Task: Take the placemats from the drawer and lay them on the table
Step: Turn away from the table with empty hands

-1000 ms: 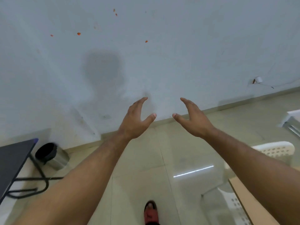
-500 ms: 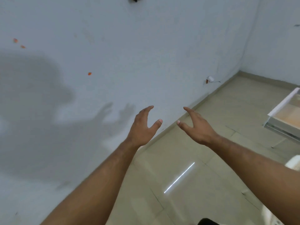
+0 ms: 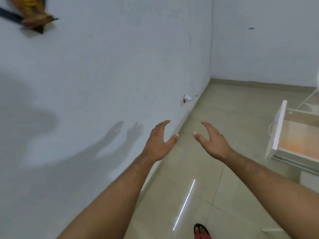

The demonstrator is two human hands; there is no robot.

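A white drawer point(image 3: 280, 125) stands pulled out at the right edge of the view, its orange-tinted inside point(image 3: 300, 137) showing; I cannot tell whether placemats lie in it. My left hand point(image 3: 159, 140) and my right hand point(image 3: 211, 142) are raised in front of me over the floor, palms facing each other, fingers apart and holding nothing. Both hands are well to the left of the drawer. No table is in view.
A pale blue wall point(image 3: 103, 83) runs along the left and meets another wall at a corner point(image 3: 211, 49). Beige floor tiles point(image 3: 233, 109) stretch to the drawer. My foot in a red sandal point(image 3: 202, 232) is at the bottom. A dark, blurred object point(image 3: 32, 16) hangs at the top left.
The view has swung to the right: the black table, bin and white chair left the frame, and the open drawer came in at the right. Both hands kept their pose.
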